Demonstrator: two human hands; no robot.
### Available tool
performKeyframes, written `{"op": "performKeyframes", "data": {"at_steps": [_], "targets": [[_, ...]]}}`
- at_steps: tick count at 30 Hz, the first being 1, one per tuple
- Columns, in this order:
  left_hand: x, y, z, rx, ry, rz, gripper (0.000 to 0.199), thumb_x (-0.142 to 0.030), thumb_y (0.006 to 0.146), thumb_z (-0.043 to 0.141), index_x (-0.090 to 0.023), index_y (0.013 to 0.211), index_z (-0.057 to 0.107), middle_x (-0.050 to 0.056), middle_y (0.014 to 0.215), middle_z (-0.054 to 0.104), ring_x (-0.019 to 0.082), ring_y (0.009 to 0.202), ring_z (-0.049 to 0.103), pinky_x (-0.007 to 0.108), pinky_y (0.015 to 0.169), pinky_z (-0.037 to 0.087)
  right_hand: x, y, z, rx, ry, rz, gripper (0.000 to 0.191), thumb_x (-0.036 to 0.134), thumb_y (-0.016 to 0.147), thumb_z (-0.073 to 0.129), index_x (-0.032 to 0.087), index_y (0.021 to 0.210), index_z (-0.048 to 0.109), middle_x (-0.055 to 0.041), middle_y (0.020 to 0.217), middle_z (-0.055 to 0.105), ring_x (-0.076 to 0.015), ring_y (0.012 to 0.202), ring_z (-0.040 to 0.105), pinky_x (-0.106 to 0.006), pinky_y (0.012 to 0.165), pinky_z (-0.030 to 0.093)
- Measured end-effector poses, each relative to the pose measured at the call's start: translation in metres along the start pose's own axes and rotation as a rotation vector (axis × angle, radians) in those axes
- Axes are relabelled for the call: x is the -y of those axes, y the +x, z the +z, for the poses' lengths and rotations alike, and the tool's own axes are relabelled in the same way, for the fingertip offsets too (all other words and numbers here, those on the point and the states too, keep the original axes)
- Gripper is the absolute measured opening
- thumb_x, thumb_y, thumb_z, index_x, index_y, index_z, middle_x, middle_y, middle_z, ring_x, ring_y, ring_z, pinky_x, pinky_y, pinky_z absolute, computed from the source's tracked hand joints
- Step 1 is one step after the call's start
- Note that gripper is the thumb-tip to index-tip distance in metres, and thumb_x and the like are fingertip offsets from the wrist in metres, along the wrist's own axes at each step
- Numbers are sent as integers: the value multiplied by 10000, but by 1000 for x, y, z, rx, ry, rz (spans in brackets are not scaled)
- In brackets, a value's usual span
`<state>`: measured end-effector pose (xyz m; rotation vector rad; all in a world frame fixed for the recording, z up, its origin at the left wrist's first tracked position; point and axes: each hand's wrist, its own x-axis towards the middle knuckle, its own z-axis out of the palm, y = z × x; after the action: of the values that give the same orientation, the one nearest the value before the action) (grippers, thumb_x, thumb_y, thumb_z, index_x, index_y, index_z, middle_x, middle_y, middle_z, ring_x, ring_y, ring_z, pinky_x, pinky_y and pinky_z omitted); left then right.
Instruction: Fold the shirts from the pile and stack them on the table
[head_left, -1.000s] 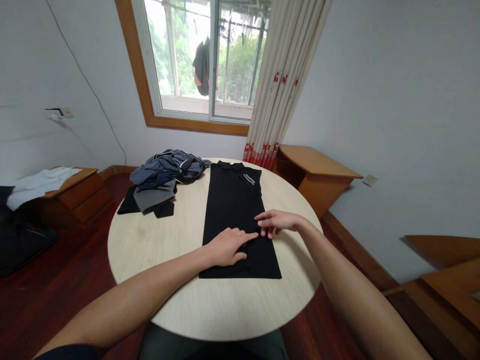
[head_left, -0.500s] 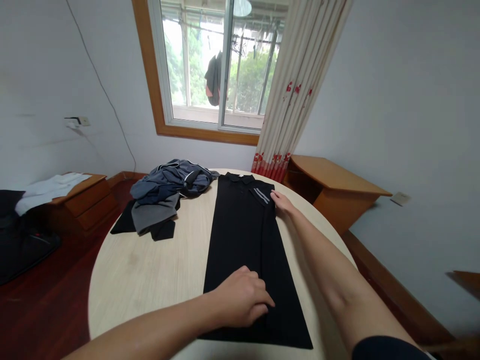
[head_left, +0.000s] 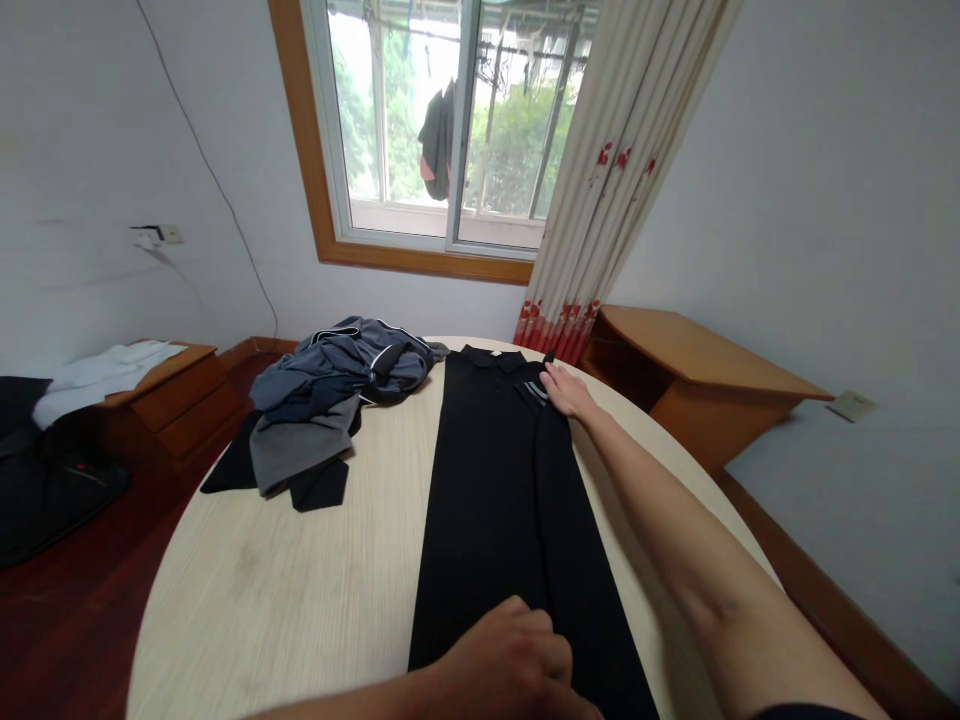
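Note:
A black polo shirt (head_left: 487,500) lies on the round table (head_left: 300,600), folded lengthwise into a long strip, with its collar (head_left: 491,357) at the far end. A sleeve cuff with grey stripes (head_left: 535,392) shows near the far right corner. My right hand (head_left: 566,388) rests on that corner, fingers stretched out and pressed to the cloth. Over the near part of the shirt is my left hand (head_left: 517,660), its fingers curled; the fingertips are hidden, and I cannot see whether cloth is pinched in them.
A heap of grey and dark blue clothes (head_left: 345,370) sits at the table's far left. To the right, a wooden desk (head_left: 697,350) stands against the wall beside a patterned curtain (head_left: 622,170). On the left, a low wooden cabinet (head_left: 180,390) bears white cloth.
The view has shifted, so the shirt's near edge is out of frame. My right hand has flattened over the striped cuff and far corner. My left hand appears lower, still curled.

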<state>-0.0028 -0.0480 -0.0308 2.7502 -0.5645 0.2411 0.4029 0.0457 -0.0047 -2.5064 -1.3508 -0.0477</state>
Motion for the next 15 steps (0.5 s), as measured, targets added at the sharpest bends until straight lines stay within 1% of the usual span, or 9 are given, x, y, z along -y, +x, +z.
{"op": "performKeyframes", "data": {"at_steps": [3, 6, 11, 13, 15], "targets": [[0, -1, 1, -53, 24, 23, 217, -457, 987, 606, -333, 1116, 729, -36, 820, 641, 125, 742, 520, 303, 621, 281, 20, 2, 2, 37, -18, -59, 665, 539, 1048, 166, 181, 1584, 328, -106, 1641, 289, -299, 1533, 227, -582, 1224, 190], [1, -2, 0, -72, 48, 38, 218, -440, 998, 588, -347, 1136, 731, -38, 833, 645, 120, 749, 523, 305, 619, 293, 33, 4, 7, 78, -16, -63, 652, 534, 1052, 150, 199, 1577, 342, -99, 1642, 292, -292, 1533, 229, -586, 1224, 179], [5, -1, 2, -38, 84, 62, 219, -434, 970, 633, -359, 1153, 727, -45, 883, 667, 110, 781, 543, 296, 643, 333, 41, 12, 15, 105, -23, -80, 646, 502, 1056, 145, 176, 1580, 337, -100, 1640, 296, -281, 1534, 228, -572, 1227, 185], [7, 0, 6, -31, 90, 67, 191, -433, 971, 630, -352, 1106, 740, -47, 901, 677, 108, 796, 548, 294, 655, 344, 43, 13, 21, 124, -21, -85, 644, 498, 1055, 144, 179, 1584, 327, -95, 1644, 288, -274, 1538, 219, -571, 1228, 183], [9, 1, 11, -15, 95, 74, 160, -425, 970, 638, -324, 1011, 755, -48, 911, 685, 108, 813, 554, 294, 669, 351, 44, 11, 29, 156, -24, -80, 646, 500, 1052, 154, 184, 1594, 305, -86, 1656, 255, -268, 1544, 198, -568, 1231, 177]]}}
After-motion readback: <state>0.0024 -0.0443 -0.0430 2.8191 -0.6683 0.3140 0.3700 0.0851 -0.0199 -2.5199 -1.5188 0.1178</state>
